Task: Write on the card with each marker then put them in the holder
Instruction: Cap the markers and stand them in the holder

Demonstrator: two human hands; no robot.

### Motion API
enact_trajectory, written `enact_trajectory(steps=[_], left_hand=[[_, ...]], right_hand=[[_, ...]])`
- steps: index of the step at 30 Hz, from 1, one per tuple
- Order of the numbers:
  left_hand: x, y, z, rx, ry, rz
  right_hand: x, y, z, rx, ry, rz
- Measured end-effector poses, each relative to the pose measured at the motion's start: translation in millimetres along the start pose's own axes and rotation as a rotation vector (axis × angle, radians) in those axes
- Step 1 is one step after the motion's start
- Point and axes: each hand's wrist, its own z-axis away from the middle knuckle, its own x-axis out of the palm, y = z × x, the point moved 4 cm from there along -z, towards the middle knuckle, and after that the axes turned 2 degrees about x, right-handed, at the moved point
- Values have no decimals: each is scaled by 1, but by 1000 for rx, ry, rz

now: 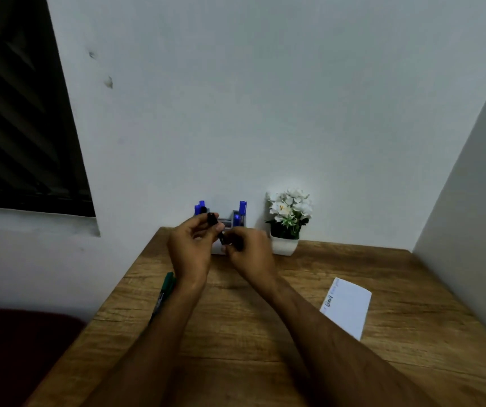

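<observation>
Both my hands are raised in front of the holder (237,220) at the back of the table. My left hand (192,248) pinches a black marker cap (212,220). My right hand (250,254) grips the black marker's body (224,240), its tip pointing up toward the cap. The cap and the body are apart. Several blue markers (242,207) stand upright in the holder. The white card (347,306) lies on the table to the right, with some writing along its left edge. A green marker (165,289) lies on the table at the left, partly hidden by my left forearm.
A white pot of white flowers (287,221) stands right of the holder against the wall. The wooden table (250,348) ends at a wall on the right and an open edge on the left. A dark window is at the upper left.
</observation>
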Motion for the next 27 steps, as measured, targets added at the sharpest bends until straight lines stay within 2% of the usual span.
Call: enact_trajectory(steps=[5,14,18,23,27], left_hand=[[-9,12,-20,137,10,-77],[-9,11,-54,226,27,-118],[-4,-9,-61,217,-7,-228],[-6,-34,-62,109,-1,-423],[0,-44,-64,56,-36,-578]], right_hand=[[20,-10,-30,8,57,5],[39,-22,-60,43,97,-35],[48,-16,-61,84,50,-4],[53,-7,-59,90,53,8],[58,-2,-57,70,-5,-2]])
